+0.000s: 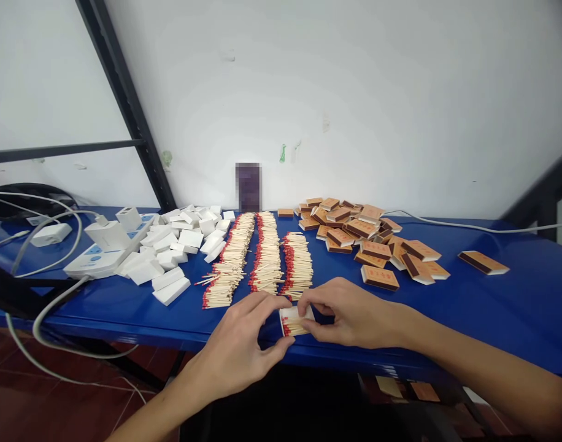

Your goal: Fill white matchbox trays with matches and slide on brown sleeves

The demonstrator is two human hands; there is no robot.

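Near the front edge of the blue table, a small white matchbox tray [288,312] lies with red-headed matches [291,329] partly filling it. The thumb and index finger of my left hand [239,344] hold the tray's left end from both sides. My right hand [350,314] bends its thumb and index finger over the tray's right end, at the matches. Whether it grips single matches is hard to make out. Just behind are three long rows of loose matches, the left row [235,258], the middle row [267,252] and the shorter right row [298,264].
White empty trays [184,233] are heaped at left, beside a power strip [97,261] with chargers and cables. Closed matchboxes [354,230] pile up at right, with one matchbox [483,262] apart. A pixelated dark object [248,187] stands against the wall.
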